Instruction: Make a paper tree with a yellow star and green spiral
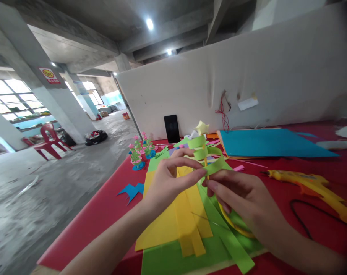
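A small paper tree [205, 151] of green looped strips on a thin stick, topped by a pale yellow star [201, 127], stands just above the middle of the view, held over the red table [104, 206]. The left hand [167, 179] pinches its lowest green loop from nine o'clock, thumb and forefinger closed on the strip. The right hand [244, 198] meets it from four o'clock, fingertips closed on the stick's base, the two hands almost touching. Beneath them lie yellow paper sheets [173, 217] over green paper sheets [190, 256], cut into strips. At three o'clock rests a yellow glue gun [311, 187] with its black cord [302, 221]. At one o'clock lies a blue sheet [271, 143]; at ten o'clock stand finished little trees [140, 151] on blue bases, and a blue scrap [132, 191] lies at nine.
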`<state>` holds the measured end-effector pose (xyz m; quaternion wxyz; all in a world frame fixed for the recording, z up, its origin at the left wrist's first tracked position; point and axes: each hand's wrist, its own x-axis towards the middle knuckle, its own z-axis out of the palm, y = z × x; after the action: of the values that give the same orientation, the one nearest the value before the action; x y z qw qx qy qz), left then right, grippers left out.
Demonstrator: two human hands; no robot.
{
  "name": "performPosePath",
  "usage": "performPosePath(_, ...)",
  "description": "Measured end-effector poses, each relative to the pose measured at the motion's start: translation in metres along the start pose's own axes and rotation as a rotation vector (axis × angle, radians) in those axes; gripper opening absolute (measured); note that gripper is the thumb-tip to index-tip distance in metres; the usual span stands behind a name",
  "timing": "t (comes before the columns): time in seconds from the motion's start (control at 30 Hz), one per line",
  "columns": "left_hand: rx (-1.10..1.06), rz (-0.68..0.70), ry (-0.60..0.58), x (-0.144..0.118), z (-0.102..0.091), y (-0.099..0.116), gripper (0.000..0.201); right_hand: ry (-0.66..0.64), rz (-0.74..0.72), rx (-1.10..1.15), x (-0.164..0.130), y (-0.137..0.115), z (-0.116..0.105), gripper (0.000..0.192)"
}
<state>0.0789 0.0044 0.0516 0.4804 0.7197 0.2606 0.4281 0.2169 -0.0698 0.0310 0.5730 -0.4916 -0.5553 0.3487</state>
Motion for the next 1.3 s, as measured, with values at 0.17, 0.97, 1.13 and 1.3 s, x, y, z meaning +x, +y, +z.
performPosePath(0.17,-0.004,0.002,-0.015,0.0002,0.0,0.0003,0.006,-0.015,-0.005,0.025,0.0011,-0.0012,0.0004,0.016)
performPosePath(0.97,-0.038,-0.011,-0.056,-0.0001,0.0026,-0.0018,0.008,-0.001,0.059,0.085,0.0013,-0.0003,0.0006,0.016)
performPosePath(1.13,-0.016,-0.041,-0.046,0.0,0.0038,-0.0023,0.011,0.0,0.04,0.055,0.0017,0.0028,-0.0003,0.012)
performPosePath(1.3,-0.016,-0.044,-0.052,-0.0002,0.0042,-0.0009,0.008,0.011,0.047,0.011,0.0023,-0.0013,-0.0003,0.014)
